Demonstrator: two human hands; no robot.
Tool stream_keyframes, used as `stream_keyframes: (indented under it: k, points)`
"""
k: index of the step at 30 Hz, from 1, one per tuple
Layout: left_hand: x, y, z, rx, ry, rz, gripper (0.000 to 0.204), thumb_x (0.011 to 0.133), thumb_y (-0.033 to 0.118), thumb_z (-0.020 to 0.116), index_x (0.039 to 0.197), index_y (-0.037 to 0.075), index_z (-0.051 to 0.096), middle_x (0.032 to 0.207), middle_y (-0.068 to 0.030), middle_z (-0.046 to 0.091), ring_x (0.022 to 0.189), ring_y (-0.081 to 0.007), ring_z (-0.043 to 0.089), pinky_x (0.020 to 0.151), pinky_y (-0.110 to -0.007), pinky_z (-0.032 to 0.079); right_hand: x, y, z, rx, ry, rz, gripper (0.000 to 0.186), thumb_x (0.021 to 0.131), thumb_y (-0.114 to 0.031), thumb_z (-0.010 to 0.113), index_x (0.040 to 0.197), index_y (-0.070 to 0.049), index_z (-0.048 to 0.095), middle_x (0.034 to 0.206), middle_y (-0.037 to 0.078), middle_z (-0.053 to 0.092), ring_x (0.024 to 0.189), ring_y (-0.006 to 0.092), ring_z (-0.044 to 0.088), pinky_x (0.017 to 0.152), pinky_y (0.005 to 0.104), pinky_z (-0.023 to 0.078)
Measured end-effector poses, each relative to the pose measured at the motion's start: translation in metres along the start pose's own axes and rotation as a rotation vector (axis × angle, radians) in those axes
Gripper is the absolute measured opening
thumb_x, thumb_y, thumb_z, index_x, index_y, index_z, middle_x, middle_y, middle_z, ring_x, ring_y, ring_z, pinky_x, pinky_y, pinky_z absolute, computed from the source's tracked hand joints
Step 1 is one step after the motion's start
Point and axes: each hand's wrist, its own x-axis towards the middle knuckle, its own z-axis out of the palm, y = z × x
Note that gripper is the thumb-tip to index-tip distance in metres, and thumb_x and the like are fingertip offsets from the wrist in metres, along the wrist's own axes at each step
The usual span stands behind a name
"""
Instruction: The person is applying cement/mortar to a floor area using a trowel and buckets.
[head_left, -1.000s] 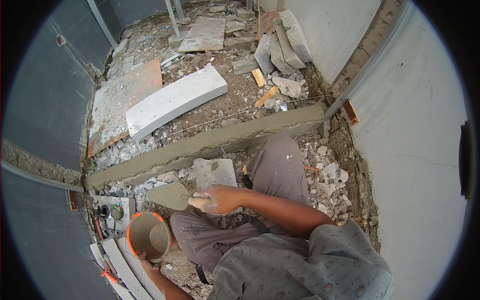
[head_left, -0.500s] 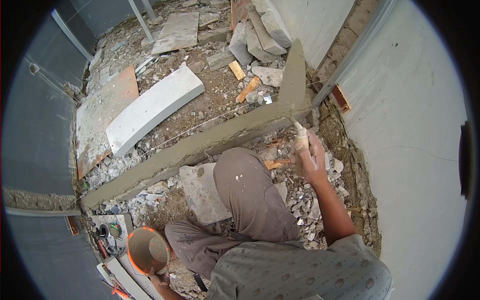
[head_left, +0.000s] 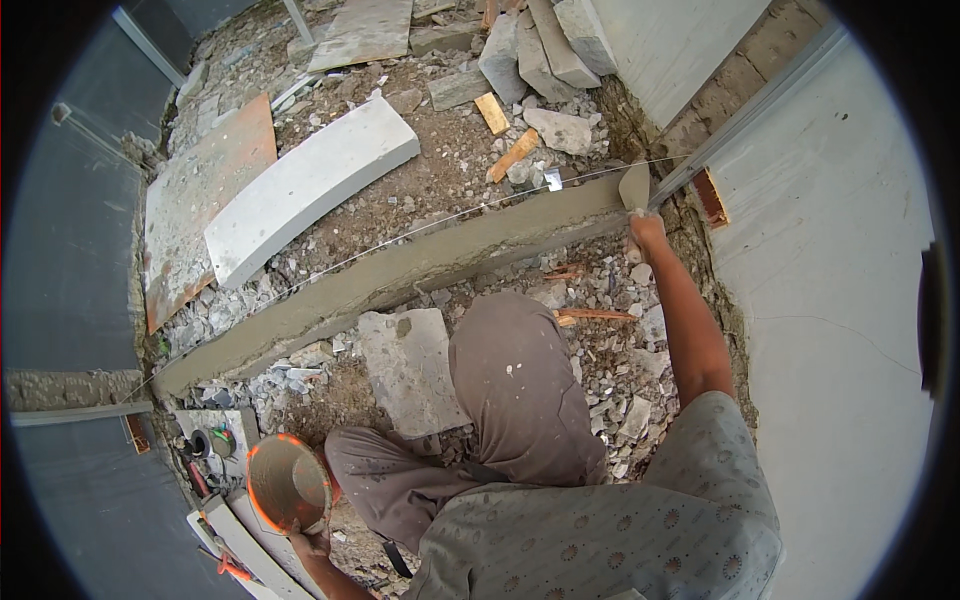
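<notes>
My right hand (head_left: 645, 235) is closed round the handle of a trowel (head_left: 634, 187). The trowel's mortar-coated blade stands at the right end of a low ledge of wet grey mortar (head_left: 400, 268), close to the wall post. My left hand (head_left: 311, 541) grips the rim of an orange bucket (head_left: 290, 483) at the lower left, tilted so its grey, mortar-smeared inside shows. A thin white string (head_left: 420, 230) runs along the far side of the ledge.
A long white block (head_left: 315, 190) and a stained board (head_left: 210, 210) lie beyond the ledge. Concrete slabs (head_left: 545, 50) stack at the far right. A flat slab (head_left: 408, 370) lies by my knee amid rubble. Walls stand on both sides.
My right hand has moved forward and right with the trowel, and the blade has swung from raised over the ledge to its right end. The left hand still holds the bucket.
</notes>
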Motion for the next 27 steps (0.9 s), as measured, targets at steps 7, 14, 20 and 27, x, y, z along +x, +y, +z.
stream_keyframes:
  k: [7, 14, 20, 27]
  points:
    - [-0.019, -0.008, -0.001, -0.001, 0.03, 0.013, 0.042, 0.091, 0.021, 0.041, 0.131, 0.008, 0.037, 0.126, -0.0129, 0.05, 0.108, -0.0314, 0.054, 0.078, -0.047, 0.052, 0.022, -0.047, 0.027, 0.192, -0.019, 0.205, 0.031, 0.087, -0.016, 0.047, 0.11, 0.005, 0.042, 0.086, 0.02, 0.052, 0.055, 0.0287, 0.056, 0.043, 0.0411, 0.048]
    - [-0.015, -0.013, 0.007, 0.025, 0.008, 0.038, 0.043, 0.09, 0.021, 0.043, 0.131, 0.007, 0.037, 0.127, -0.0135, 0.049, 0.107, -0.032, 0.055, 0.076, -0.048, 0.053, 0.05, -0.024, 0.025, 0.053, 0.013, 0.26, 0.03, 0.086, -0.017, 0.048, 0.107, 0.003, 0.042, 0.088, 0.02, 0.052, 0.057, 0.0294, 0.057, 0.043, 0.0412, 0.048]
    - [-0.02, -0.012, -0.004, 0.012, 0.032, 0.054, 0.044, 0.09, 0.022, 0.045, 0.13, 0.007, 0.038, 0.125, -0.0135, 0.051, 0.103, -0.0315, 0.057, 0.075, -0.046, 0.054, -0.003, -0.02, 0.029, 0.043, -0.043, 0.096, 0.031, 0.084, -0.012, 0.051, 0.105, 0.01, 0.045, 0.073, 0.02, 0.054, 0.049, 0.0308, 0.057, 0.039, 0.0417, 0.046]
    - [-0.021, -0.012, 0.013, 0.0, -0.02, 0.032, 0.04, 0.092, 0.022, 0.043, 0.128, 0.007, 0.039, 0.124, -0.0121, 0.052, 0.104, -0.0298, 0.057, 0.074, -0.045, 0.054, 0.01, 0.007, 0.018, -0.118, -0.027, 0.014, 0.032, 0.081, -0.019, 0.057, 0.096, 0.01, 0.053, 0.079, 0.019, 0.059, 0.061, 0.0326, 0.061, 0.049, 0.045, 0.048]
